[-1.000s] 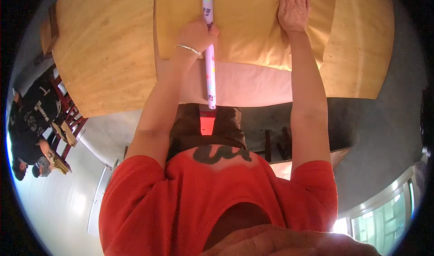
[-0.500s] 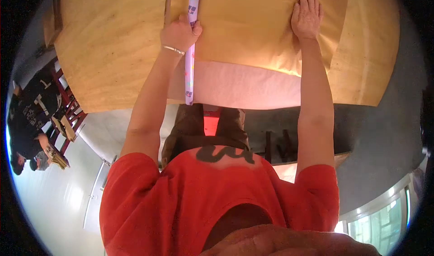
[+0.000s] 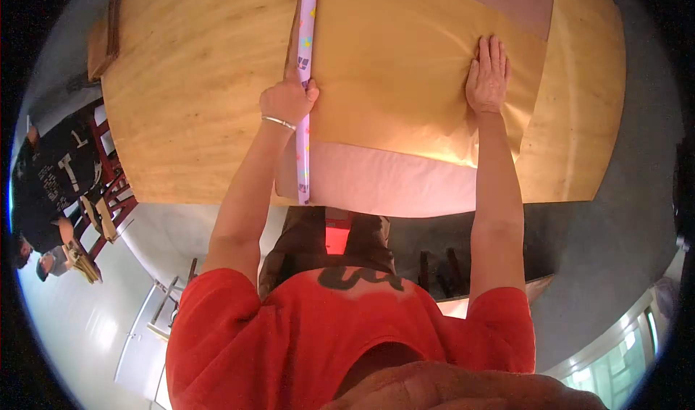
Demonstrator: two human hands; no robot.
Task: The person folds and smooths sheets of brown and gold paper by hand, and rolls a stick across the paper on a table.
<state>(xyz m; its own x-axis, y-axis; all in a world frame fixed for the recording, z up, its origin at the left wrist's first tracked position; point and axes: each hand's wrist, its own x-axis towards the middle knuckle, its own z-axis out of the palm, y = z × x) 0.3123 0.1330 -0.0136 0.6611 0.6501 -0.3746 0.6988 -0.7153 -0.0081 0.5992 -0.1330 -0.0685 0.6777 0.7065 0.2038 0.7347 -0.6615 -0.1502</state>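
My left hand is closed around a long, straight lavender stick with small coloured prints. The stick lies front to back along the left side of a smooth golden-brown sheet. My right hand rests flat on the sheet's right part, fingers stretched out and pointing away from me. Wrinkles run through the sheet around that hand. Under it a pinkish sheet shows along the near edge and at the far right corner. Whether the stick is solid or a rolled tube, I cannot tell.
The sheets lie on a wide wooden table, whose near edge is just in front of my body. At left, a person in a black printed shirt is beside dark red wooden frames. A brown box-like piece stands beyond the table's left edge.
The view has shifted, so the table and both hands appear lower and more of the sheet's far end shows. My left hand still grips the stick; my right stays flat on the sheet.
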